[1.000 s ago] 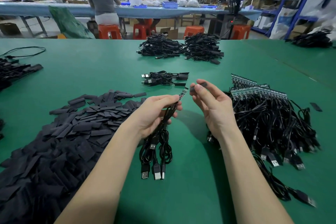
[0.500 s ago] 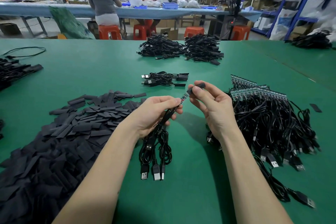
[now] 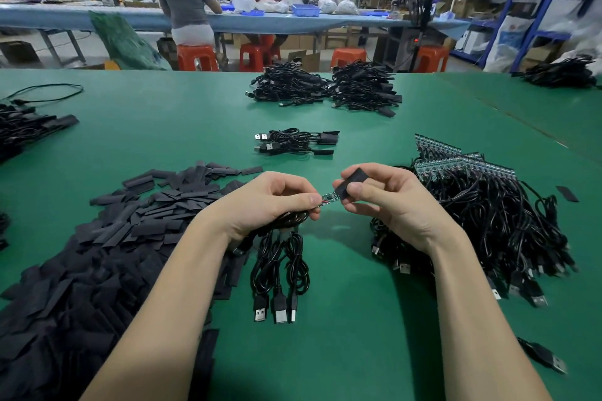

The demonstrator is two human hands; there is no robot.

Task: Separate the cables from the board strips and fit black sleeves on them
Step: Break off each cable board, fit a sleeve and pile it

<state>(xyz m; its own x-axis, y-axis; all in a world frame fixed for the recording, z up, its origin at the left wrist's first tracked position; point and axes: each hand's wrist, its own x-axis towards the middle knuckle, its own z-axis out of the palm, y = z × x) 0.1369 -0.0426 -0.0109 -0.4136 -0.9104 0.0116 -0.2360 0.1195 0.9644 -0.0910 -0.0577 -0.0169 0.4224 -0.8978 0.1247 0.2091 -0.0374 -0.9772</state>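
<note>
The right hand (image 3: 395, 205) has brought the black sleeve (image 3: 351, 183) onto the board tip (image 3: 329, 197).

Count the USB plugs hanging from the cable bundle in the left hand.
3, side by side below the left hand, at the bottom of the cable bundle: left plug, middle plug, right plug. Others may be hidden in the hand.

Bright even overhead light, soft shadows beneath forearms, wide-angle bending at edges
</note>
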